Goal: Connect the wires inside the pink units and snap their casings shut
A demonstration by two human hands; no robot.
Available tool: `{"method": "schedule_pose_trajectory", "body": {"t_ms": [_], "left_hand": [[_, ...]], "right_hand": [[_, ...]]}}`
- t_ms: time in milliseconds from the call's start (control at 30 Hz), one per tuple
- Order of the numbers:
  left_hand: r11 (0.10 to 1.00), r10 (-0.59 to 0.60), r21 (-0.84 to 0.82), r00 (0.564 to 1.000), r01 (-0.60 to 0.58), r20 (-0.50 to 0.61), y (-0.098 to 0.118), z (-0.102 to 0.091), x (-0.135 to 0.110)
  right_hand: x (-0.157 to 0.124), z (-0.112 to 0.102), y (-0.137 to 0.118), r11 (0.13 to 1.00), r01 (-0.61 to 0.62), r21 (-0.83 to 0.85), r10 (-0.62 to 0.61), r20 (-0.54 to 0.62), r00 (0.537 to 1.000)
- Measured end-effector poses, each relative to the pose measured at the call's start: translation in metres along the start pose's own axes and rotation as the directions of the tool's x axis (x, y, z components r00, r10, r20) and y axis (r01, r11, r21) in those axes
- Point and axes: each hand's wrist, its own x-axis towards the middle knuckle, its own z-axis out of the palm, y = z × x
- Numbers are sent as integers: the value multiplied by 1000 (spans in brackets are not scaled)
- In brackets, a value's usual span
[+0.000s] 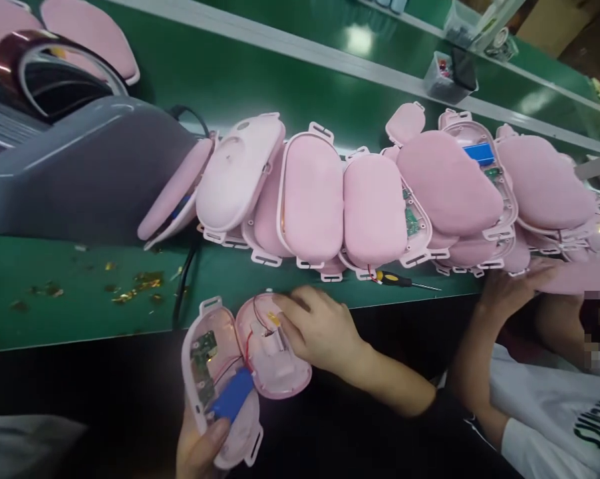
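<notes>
In the head view, an opened pink device casing (280, 376) lies as two halves, joined by thin red wires. My left hand (200, 442) grips the lower end of the left half, its thumb beside a blue battery pack (234, 394). Green circuit boards (203, 359) sit in that half. Over the right half is my right hand (320, 329), fingers bent inside it by a small strip of amber tape (274, 319) and a silvery-white part (274, 342). Whether those fingertips pinch the tape or a wire cannot be made out.
Several pink casings (312, 196) stand in a row on the green bench (220, 279). A screwdriver (394, 278) lies before them. Left are a grey tape dispenser (90, 173), an amber tape roll (10, 63) and tape scraps (148, 281). A co-worker's hand (512, 289) touches a pink casing at right.
</notes>
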Motion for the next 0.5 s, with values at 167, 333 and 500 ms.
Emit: {"method": "schedule_pose_trajectory", "body": {"t_ms": [167,333,500], "left_hand": [[984,169,48,983,-173,67,23,27,0],[953,224,171,961,-251,162,24,30,-2],[956,220,153,958,-249,185,30,32,-2]], "right_hand": [[13,2,-1,992,84,94,-70,-139,988],[31,13,-1,965,141,221,-113,-134,985],[35,15,9,906,248,343,-148,-292,945]]}}
